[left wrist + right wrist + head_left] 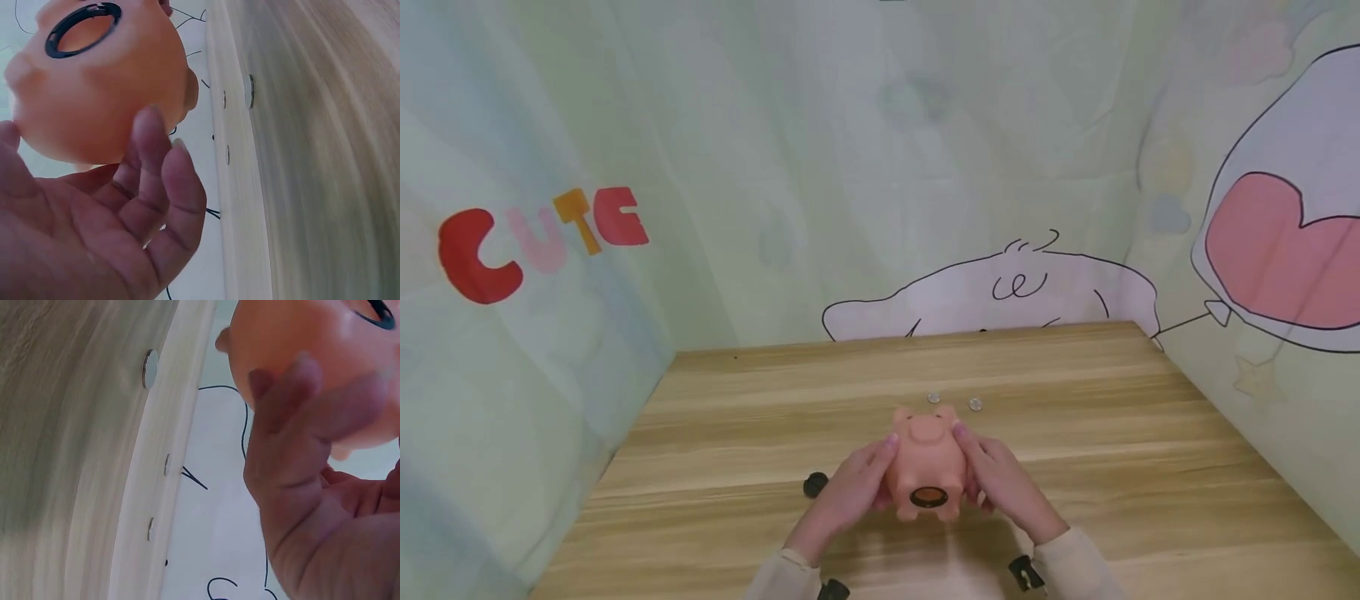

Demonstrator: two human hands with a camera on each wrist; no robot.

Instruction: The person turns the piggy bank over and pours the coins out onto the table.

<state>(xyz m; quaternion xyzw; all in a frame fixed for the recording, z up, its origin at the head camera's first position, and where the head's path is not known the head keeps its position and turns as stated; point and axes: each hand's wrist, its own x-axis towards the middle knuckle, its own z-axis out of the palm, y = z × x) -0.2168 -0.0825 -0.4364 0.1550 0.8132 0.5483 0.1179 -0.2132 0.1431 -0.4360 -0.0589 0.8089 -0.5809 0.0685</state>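
Observation:
A pink piggy bank (931, 458) is held up between both hands, tipped so its underside faces me. The round hole in its belly has a black rim (52, 42) and is uncovered. On the left flank, my left hand (857, 483) grips it with the thumb near the top and fingers curled beneath. The right hand (1000, 482) holds the opposite flank the same way. In the wrist views the left fingers (153, 140) and right fingers (294, 400) press against its rounded body. Beside the left wrist lies a small round black piece (816, 484).
Beyond the pig, a coin (933, 397) and another coin (975, 404) lie on the wooden table (737, 417). The right wrist view shows a third, nearer coin (150, 369). Printed curtains (775, 167) enclose the table at the back and sides.

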